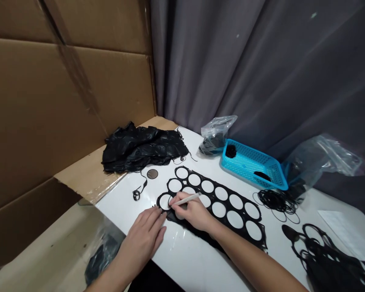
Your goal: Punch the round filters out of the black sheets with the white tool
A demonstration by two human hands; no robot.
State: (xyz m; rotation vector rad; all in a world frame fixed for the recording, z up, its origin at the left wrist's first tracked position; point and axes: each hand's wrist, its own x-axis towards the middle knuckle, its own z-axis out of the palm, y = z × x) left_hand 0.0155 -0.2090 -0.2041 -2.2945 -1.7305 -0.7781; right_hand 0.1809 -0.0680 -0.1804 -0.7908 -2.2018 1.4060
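Hands (142,237) with white pen (185,199) on black sheet (228,197); blue basket (240,173) beyond.

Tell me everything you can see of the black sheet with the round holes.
The thin, matte black sheet looks like flexible plastic, cut as a long strip with staggered rows of round holes showing the white table beneath. It lies flat diagonally, edges ragged. The right hand rests on it, holding a white pen at an end hole; the left hand reaches its edge.

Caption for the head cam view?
Right hand holds white pen on black cut-out sheet; left hand rests beside.
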